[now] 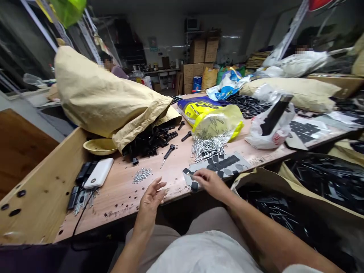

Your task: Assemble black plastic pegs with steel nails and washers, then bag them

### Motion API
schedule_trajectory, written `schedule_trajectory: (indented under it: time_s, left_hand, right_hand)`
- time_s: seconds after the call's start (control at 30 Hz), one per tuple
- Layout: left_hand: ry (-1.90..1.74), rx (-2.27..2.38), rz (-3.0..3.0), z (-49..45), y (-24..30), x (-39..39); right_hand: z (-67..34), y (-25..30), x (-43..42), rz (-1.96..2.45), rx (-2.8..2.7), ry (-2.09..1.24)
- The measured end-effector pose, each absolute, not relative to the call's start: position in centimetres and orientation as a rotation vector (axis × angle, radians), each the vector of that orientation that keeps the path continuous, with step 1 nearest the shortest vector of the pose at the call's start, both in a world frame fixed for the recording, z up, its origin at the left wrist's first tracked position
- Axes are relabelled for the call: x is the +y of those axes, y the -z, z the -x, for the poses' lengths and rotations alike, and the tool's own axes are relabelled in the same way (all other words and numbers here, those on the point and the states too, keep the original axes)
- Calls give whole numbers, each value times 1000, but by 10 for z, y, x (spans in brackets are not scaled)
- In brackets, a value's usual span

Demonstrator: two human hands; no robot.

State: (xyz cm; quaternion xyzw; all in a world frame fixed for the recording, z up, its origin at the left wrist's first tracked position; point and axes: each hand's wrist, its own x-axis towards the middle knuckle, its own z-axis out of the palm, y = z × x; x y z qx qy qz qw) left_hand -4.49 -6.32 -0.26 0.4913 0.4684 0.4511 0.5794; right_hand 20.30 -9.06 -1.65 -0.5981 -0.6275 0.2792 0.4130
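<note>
My left hand (152,197) hovers at the front edge of the wooden table (122,197), fingers loosely spread and holding nothing. My right hand (209,181) rests on a grey sheet (220,166) covered with small black pads, its fingertips pinching at one pad near the sheet's left end. A small black piece (194,186) lies just below those fingers. Behind the sheet lies a heap of silver nails (207,147) spilling from a yellow plastic bag (217,122). A little pile of small silver parts (141,174) sits left of the hands.
A large tan sack (99,94) spills black handles (149,142). A yellow bowl (99,146), a white power bank (99,173) and a tool with a black handle (167,153) lie on the table. An open sack of black parts (284,208) stands at my right. Other people sit far back.
</note>
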Motion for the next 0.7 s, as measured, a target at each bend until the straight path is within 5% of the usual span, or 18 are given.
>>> schedule_trajectory:
  time_s: [0.13,0.27,0.4,0.57,0.7]
  left_hand:
    - [-1065,1169,-1111,56,12,-56]
    - [-1071,1163,-1102,60,23,-50]
    - [-1117,1156,-1072,61,25,-50]
    - [-1241,1178,-1091,83,17,-54]
    - [-1309,1264,-1122,113,17,-52]
  right_hand:
    - [-312,12,-102,2188,-1479,-106]
    - [-334,1,-116,2349,-1385,-65]
    - [-235,9,-117,2142,-1625,-302]
    - [-136,19,-114,1318,-1566,-1046]
    - [-136,15,-111,1298,-1396,-1266]
